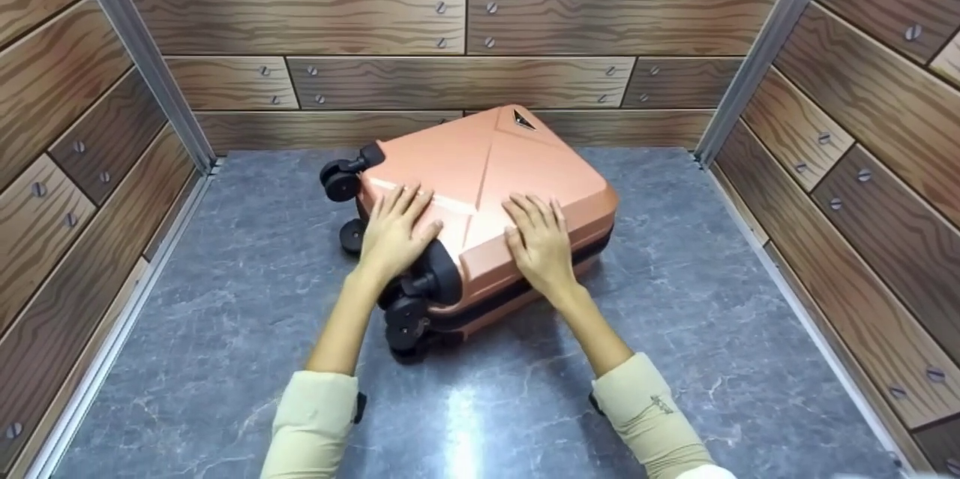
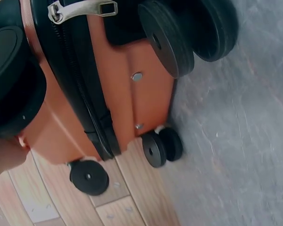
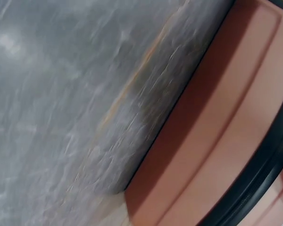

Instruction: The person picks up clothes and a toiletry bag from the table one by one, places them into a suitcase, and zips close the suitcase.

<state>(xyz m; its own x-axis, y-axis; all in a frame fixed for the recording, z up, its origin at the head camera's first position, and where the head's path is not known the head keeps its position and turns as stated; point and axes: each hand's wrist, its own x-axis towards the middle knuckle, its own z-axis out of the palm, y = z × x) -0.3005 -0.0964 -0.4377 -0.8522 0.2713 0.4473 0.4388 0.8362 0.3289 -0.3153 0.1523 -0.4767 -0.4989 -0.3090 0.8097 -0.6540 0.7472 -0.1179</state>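
A rose-gold hard-shell suitcase [image 1: 547, 164] lies flat on the grey marbled floor, turned at an angle, with a small dark badge [image 1: 523, 119] at its far corner. Its black wheels [image 1: 341, 180] point left and toward me. My left hand [image 1: 394, 235] rests with spread fingers on the top shell near the wheel end. On the near edge of the same shell lies my right hand [image 1: 541, 242], fingers extended. In the left wrist view, a silver zipper pull [image 2: 82, 10] and the black zipper band [image 2: 78, 80] run between the wheels.
Wood-plank-patterned walls [image 1: 375, 21] enclose the floor at the back and both sides, with grey metal posts [image 1: 142, 51] in the corners. Marbled floor [image 1: 225, 359] surrounds the suitcase. The far corner of the case reaches close to the back wall.
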